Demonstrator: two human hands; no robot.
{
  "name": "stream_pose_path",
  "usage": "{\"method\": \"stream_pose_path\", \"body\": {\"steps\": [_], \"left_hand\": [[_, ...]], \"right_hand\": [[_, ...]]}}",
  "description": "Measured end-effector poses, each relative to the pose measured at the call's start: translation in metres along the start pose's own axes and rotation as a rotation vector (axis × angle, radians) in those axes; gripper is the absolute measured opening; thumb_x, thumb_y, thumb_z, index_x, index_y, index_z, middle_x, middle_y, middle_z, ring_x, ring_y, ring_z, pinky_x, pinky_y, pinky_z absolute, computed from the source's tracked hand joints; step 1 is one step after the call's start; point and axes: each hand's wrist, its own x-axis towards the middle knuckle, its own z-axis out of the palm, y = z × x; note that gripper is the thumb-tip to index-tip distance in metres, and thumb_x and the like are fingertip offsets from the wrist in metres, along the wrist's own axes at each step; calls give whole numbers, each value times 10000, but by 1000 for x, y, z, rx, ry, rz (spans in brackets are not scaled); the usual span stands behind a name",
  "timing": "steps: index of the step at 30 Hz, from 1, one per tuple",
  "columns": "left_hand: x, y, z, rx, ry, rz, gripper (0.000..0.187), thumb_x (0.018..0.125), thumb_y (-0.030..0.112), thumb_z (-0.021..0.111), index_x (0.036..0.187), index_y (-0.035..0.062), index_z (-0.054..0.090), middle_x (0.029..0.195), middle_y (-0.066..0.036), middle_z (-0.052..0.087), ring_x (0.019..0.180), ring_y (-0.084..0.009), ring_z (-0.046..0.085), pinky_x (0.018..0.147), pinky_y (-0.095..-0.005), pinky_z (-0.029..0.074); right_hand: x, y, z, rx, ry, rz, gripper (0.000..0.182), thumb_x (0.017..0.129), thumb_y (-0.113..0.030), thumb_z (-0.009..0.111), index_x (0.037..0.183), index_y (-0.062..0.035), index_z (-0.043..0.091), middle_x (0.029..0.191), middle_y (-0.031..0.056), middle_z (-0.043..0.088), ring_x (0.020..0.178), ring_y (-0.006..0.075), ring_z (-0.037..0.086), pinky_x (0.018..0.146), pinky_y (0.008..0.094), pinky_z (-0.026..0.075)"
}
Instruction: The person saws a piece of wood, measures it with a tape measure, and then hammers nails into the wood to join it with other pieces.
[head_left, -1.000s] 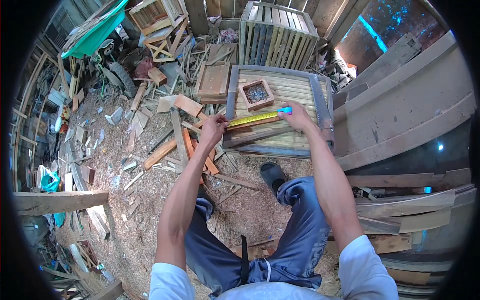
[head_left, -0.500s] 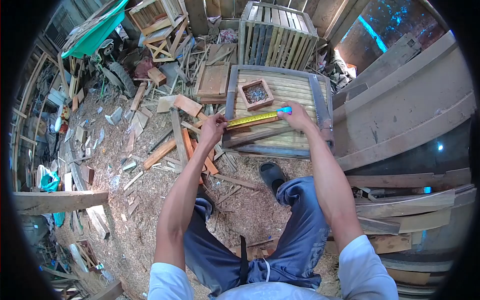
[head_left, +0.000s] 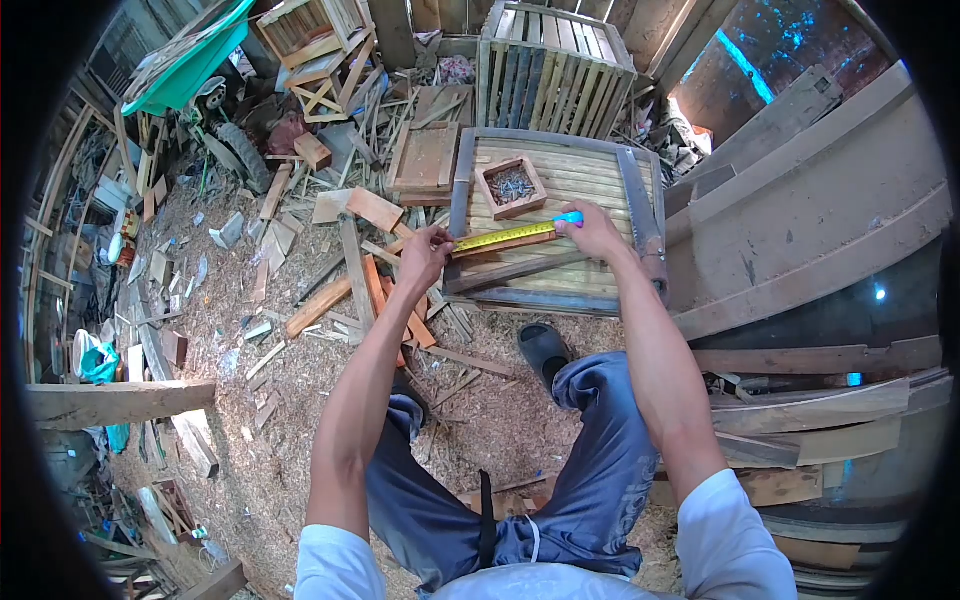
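Note:
A tape measure with a yellow blade (head_left: pixel 505 237) and a blue case (head_left: pixel 570 218) is stretched out over a slatted bench top (head_left: pixel 590 180). My left hand (head_left: pixel 427 257) pinches the blade's free end at the bench's left edge. Around the case is my right hand (head_left: pixel 594 233), its fingers closed. Directly below the blade lies a narrow orange-brown wood strip (head_left: pixel 515 244), its left end hidden by my left hand. A dark wooden bar (head_left: pixel 530 272) rests slantwise nearer me. Beyond the tape sits a square wooden box (head_left: pixel 513 188) with nails or screws inside.
What looks like a handsaw (head_left: pixel 638 195) lies along the bench's right side. A slatted crate (head_left: pixel 555 75) stands behind it. Wood offcuts (head_left: pixel 375 210) litter the floor on the left. Curved boards (head_left: pixel 810 220) lean at the right, and a beam (head_left: pixel 120 403) juts in from the left.
Almost nothing differs. Both hands keep the tape stretched over the wood strip, with only a very slight shift.

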Motion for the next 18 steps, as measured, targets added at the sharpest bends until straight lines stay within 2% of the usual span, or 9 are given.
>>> {"method": "stream_pose_path", "body": {"steps": [7,10,13,16,17,18], "left_hand": [[1,-5,-6,103,-21,102,167,866,115,640,992,8,666,798,-81,655,614,-138,626,592,-300,488],[-1,8,-16,91,5,98,193,868,134,642,1009,6,668,826,-94,663,622,-146,634,605,-300,491],[-1,22,-28,171,93,184,191,874,127,639,1014,-2,663,866,-101,674,647,-147,642,635,-290,496],[-10,50,-37,-128,83,170,189,883,113,632,1025,-10,658,906,-100,684,707,-147,658,671,-284,499],[-10,53,-39,-145,18,205,187,892,106,628,1036,-10,653,916,-88,688,776,-140,667,686,-279,502],[-14,60,-40,-164,4,193,188,891,106,631,1040,-6,653,914,-84,687,780,-135,664,686,-278,503]], "right_hand": [[-3,-10,-8,0,-1,27,397,807,-316,718,1082,-43,633,1050,192,640,1002,347,604,876,418,476],[-2,-17,-16,-13,51,-42,406,809,-313,715,1099,-44,622,1056,192,625,994,346,605,876,423,475],[-10,-32,-28,8,135,-122,416,811,-311,711,1109,-41,607,1052,187,604,988,353,598,873,425,473],[-30,-66,-31,70,171,-214,436,809,-310,711,1127,-36,591,1050,189,576,989,361,585,872,421,471],[-33,-77,-25,95,182,-251,442,809,-311,710,1129,-32,589,1050,191,573,992,361,583,872,419,472],[-37,-88,-18,122,189,-288,448,809,-313,710,1132,-28,587,1050,192,570,994,362,580,871,416,472]]}}
